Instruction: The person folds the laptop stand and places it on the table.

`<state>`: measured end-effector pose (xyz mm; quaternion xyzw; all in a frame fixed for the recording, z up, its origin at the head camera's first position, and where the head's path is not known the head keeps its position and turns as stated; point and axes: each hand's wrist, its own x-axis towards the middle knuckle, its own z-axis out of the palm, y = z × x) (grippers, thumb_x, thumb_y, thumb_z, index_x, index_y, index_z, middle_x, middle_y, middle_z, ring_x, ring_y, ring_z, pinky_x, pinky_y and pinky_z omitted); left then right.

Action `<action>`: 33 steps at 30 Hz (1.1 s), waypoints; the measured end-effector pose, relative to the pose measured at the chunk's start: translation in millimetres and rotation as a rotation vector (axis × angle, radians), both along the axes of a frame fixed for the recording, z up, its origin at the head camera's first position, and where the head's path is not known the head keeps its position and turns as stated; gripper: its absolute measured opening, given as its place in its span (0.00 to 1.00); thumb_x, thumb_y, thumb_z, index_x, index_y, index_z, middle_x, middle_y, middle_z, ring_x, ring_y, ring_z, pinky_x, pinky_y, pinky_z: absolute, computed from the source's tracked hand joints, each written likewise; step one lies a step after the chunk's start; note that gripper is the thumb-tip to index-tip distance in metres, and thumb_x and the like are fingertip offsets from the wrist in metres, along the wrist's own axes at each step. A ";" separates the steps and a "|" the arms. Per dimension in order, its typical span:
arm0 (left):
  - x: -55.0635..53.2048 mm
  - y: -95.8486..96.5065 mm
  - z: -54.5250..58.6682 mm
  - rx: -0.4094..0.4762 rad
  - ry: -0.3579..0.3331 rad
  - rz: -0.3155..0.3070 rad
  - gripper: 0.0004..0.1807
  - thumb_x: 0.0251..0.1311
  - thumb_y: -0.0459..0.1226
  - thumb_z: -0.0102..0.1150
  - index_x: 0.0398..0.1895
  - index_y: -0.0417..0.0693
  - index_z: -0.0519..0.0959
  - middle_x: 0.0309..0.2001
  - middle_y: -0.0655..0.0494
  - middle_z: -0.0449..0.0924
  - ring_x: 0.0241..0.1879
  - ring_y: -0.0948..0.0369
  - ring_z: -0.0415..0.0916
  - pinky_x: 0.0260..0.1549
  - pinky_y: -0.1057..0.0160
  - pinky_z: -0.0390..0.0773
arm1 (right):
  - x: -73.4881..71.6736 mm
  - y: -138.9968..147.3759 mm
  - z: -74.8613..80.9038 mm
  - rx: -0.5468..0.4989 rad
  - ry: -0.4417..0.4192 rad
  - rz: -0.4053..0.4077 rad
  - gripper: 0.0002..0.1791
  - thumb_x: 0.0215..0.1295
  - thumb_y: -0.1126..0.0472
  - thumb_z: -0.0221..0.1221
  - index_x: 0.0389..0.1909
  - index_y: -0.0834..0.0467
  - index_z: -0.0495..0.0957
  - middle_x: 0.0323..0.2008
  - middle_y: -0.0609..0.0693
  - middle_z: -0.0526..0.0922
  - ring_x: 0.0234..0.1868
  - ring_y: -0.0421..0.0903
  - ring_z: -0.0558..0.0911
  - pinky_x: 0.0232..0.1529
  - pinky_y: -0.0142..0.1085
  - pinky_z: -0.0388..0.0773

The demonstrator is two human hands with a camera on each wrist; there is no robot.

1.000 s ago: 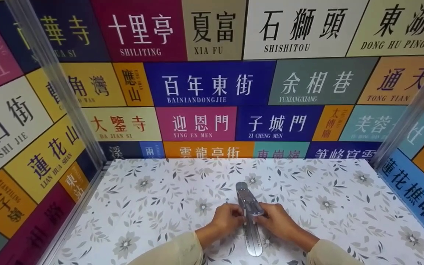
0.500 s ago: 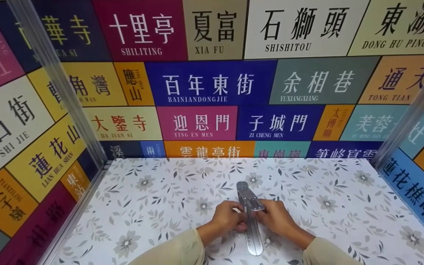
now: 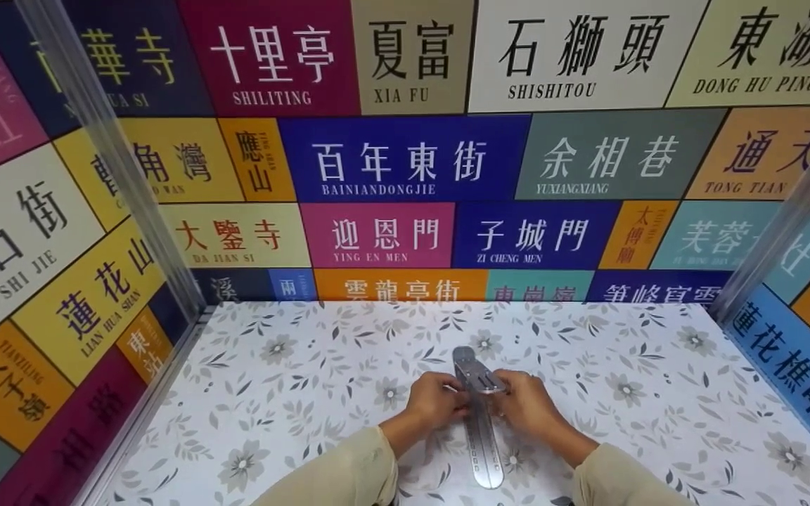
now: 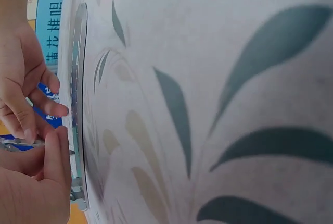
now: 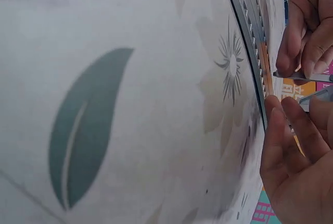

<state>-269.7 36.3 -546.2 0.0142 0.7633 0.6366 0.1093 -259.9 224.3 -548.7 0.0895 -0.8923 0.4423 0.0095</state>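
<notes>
A long silver metal strip [image 3: 484, 450] with rounded ends and rows of small holes lies on the table. Hinged near its far end is a shorter slotted metal plate [image 3: 482, 381], tilted up from the strip. My left hand [image 3: 437, 399] pinches this plate's left edge, its thumb and finger on a thin metal edge [image 5: 299, 77] in the right wrist view. From the other side my right hand [image 3: 528, 400] holds the plate's right edge between thumb and fingers. The strip [image 4: 78, 94] runs upright past both hands in the left wrist view. Fingers hide parts of the plate.
A white cloth [image 3: 250, 393] with grey flowers and leaves covers the table. Behind it stands a wall [image 3: 405, 158] of coloured panels with Chinese lettering. Clear upright posts rise at the left [image 3: 138, 211] and right [image 3: 774, 232] back corners.
Both hands have moved slightly up and away from the body, and the hinged plate's near end has risen with them. The left fingers have shifted their hold; the strip has stayed put.
</notes>
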 end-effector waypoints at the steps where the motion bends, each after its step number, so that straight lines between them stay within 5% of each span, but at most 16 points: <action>1: -1.5 0.7 -1.3 0.046 -0.016 0.002 0.02 0.55 0.23 0.67 0.30 0.33 0.84 0.28 0.47 0.84 0.29 0.52 0.88 0.30 0.56 0.88 | -0.4 -0.7 -0.7 -0.032 -0.032 -0.016 0.11 0.60 0.74 0.60 0.39 0.57 0.84 0.29 0.53 0.88 0.23 0.42 0.81 0.21 0.32 0.76; 5: -7.4 0.5 -6.0 0.140 -0.071 0.012 0.05 0.55 0.21 0.61 0.33 0.30 0.83 0.33 0.45 0.85 0.34 0.52 0.87 0.35 0.57 0.88 | 0.1 -3.8 -2.2 -0.250 -0.217 -0.101 0.11 0.65 0.67 0.57 0.44 0.62 0.84 0.39 0.53 0.88 0.31 0.43 0.83 0.30 0.35 0.80; 11: -13.3 -2.1 -6.7 0.249 -0.225 0.047 0.10 0.58 0.25 0.56 0.39 0.30 0.85 0.27 0.50 0.84 0.27 0.62 0.83 0.31 0.66 0.86 | 2.4 -4.0 -1.9 -0.599 -0.520 -0.153 0.19 0.72 0.54 0.55 0.53 0.64 0.80 0.45 0.54 0.89 0.43 0.45 0.87 0.46 0.38 0.82; 18: -14.5 -1.2 -6.8 0.310 -0.240 0.042 0.08 0.57 0.25 0.57 0.38 0.29 0.82 0.29 0.46 0.84 0.28 0.58 0.86 0.32 0.61 0.88 | 0.3 -2.2 -6.5 -0.688 -0.517 -0.095 0.16 0.66 0.61 0.65 0.51 0.66 0.78 0.36 0.47 0.89 0.37 0.42 0.87 0.40 0.36 0.84; 24: -13.5 -2.8 -5.0 0.243 -0.194 0.021 0.08 0.57 0.22 0.59 0.40 0.27 0.79 0.37 0.42 0.84 0.35 0.50 0.89 0.37 0.57 0.88 | 0.8 -3.0 -7.6 -0.658 -0.517 -0.089 0.21 0.65 0.63 0.65 0.55 0.69 0.75 0.37 0.48 0.88 0.35 0.42 0.87 0.39 0.36 0.85; 33: -11.9 -1.5 -1.9 0.126 -0.145 0.019 0.12 0.53 0.20 0.62 0.42 0.26 0.78 0.36 0.43 0.84 0.32 0.52 0.88 0.32 0.59 0.88 | 2.5 -4.7 -9.0 -0.600 -0.492 -0.087 0.21 0.64 0.63 0.67 0.53 0.70 0.77 0.34 0.50 0.89 0.33 0.43 0.88 0.35 0.36 0.86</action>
